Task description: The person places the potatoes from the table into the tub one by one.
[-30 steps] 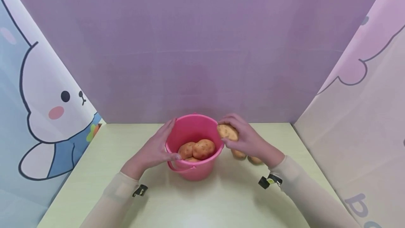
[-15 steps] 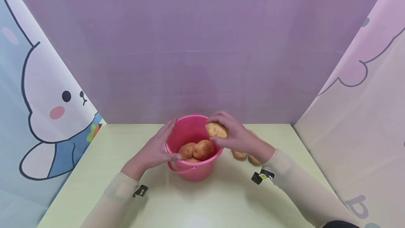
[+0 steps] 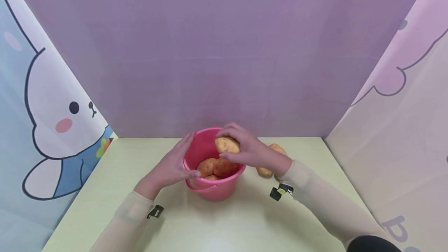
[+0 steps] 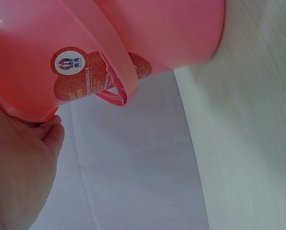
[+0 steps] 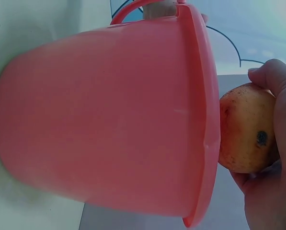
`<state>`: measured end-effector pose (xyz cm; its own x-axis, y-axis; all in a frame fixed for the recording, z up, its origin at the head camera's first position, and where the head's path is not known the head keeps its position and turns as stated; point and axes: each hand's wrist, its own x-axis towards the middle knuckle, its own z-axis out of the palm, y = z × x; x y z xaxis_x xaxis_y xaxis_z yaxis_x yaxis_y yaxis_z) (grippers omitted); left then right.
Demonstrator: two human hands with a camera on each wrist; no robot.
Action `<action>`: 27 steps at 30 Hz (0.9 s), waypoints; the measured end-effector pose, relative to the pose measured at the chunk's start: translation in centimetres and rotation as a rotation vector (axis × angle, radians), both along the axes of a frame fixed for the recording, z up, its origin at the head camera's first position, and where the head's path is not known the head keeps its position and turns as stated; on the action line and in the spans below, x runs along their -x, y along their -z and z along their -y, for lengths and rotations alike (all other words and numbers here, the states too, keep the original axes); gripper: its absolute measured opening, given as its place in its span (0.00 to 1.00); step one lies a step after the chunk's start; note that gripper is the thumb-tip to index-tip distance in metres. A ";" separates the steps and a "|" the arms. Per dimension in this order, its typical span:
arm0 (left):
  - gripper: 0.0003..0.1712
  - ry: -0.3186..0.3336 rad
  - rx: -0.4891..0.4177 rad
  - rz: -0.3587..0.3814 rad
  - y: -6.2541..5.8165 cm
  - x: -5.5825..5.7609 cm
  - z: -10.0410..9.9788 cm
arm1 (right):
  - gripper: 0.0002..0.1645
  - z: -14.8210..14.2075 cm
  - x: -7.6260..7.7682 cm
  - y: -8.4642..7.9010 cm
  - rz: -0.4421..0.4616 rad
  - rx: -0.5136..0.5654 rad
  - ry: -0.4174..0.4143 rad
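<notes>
A pink bucket stands upright on the table with several potatoes inside. My left hand holds the bucket's left rim, its thumb at the front and its fingers toward the back. In the left wrist view, that hand lies against the rim beside the bucket's handle. My right hand grips a pale potato between thumb and fingers, above the bucket's mouth. The right wrist view shows this potato just past the rim, with a dark spot on its skin.
Right of the bucket, more potatoes lie on the pale table, partly hidden by my right forearm. A purple cloth wall rises behind, and printed panels stand on the left and right.
My right hand has carried its potato leftward, from beside the bucket's right rim to over its opening. The left hand and bucket have stayed in place. More of the potatoes on the table now shows.
</notes>
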<state>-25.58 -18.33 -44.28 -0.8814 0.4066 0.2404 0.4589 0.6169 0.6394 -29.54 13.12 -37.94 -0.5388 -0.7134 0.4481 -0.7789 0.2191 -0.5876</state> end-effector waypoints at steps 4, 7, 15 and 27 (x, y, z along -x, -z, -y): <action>0.80 0.009 0.000 -0.019 0.0 0.0 0.0 | 0.30 0.6 0.3 -0.1 -0.015 -0.019 -0.024; 0.79 0.018 -0.002 -0.031 0.1 0.0 0.0 | 0.30 1.0 0.4 -0.2 -0.021 -0.027 -0.047; 0.79 0.017 0.000 -0.026 0.2 0.1 0.0 | 0.30 1.9 0.5 -0.3 0.004 -0.048 -0.091; 0.78 0.020 -0.002 -0.026 0.4 0.4 -0.1 | 0.31 2.7 0.5 -0.3 0.011 -0.049 -0.100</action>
